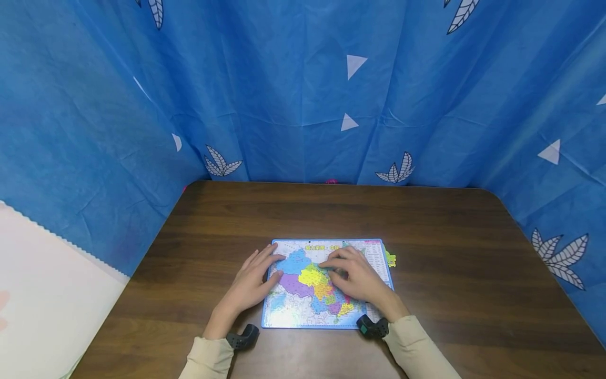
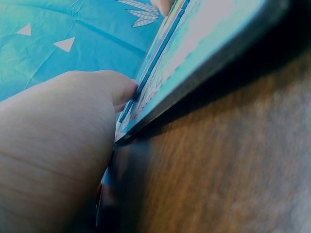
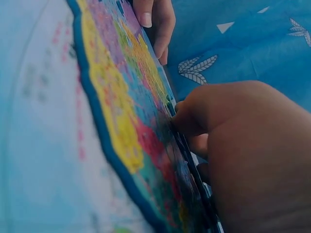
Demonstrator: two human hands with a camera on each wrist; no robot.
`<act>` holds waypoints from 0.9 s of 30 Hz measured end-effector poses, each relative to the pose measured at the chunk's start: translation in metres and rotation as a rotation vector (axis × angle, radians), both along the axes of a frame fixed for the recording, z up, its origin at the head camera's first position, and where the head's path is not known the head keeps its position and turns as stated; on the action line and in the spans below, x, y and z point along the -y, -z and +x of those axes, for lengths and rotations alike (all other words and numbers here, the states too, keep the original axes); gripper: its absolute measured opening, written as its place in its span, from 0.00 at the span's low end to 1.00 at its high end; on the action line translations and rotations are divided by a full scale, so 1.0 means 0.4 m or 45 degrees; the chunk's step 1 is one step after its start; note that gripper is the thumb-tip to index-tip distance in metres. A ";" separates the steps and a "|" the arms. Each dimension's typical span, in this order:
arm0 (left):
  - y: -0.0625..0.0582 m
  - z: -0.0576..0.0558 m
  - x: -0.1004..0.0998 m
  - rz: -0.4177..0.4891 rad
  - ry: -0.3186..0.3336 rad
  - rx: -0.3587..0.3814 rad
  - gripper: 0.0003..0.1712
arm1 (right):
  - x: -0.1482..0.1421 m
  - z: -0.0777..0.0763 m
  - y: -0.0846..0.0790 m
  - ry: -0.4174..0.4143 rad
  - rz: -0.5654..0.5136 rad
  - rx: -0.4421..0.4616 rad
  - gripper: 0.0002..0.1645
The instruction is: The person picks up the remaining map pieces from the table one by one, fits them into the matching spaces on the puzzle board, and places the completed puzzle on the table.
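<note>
Left hand [image 1: 251, 279] spread, right hand [image 1: 361, 275] touching map [image 1: 305, 287]

The map board [image 1: 291, 317] is displaying blue edging around a pale ground, with blue, purple, yellow, orange, green and pink patches filling its middle. A yellow-green piece [image 1: 391, 259] is showing right of the board. The counter [image 1: 454, 237] is spreading dark brown wood grain around the board. Beyond the board, the curtain [image 1: 293, 79] is bearing white triangles and black-outlined white leaves on blue. Nearer than the board, sleeves [image 1: 421, 345] are showing plain beige.
</note>
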State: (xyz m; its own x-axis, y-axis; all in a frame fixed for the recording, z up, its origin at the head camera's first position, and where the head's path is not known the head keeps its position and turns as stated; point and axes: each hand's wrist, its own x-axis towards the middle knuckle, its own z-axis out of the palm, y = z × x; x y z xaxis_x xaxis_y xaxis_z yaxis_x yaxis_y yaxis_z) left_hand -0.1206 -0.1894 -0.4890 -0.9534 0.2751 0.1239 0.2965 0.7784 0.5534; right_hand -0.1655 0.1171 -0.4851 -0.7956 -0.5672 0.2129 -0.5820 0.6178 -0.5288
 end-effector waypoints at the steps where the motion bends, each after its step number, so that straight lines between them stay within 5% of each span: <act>1: 0.000 0.000 0.000 0.001 -0.001 0.003 0.25 | 0.000 0.000 0.002 0.001 -0.006 0.001 0.17; 27: -0.003 0.000 -0.003 -0.007 -0.015 0.019 0.25 | -0.003 -0.008 0.013 -0.019 -0.088 -0.052 0.13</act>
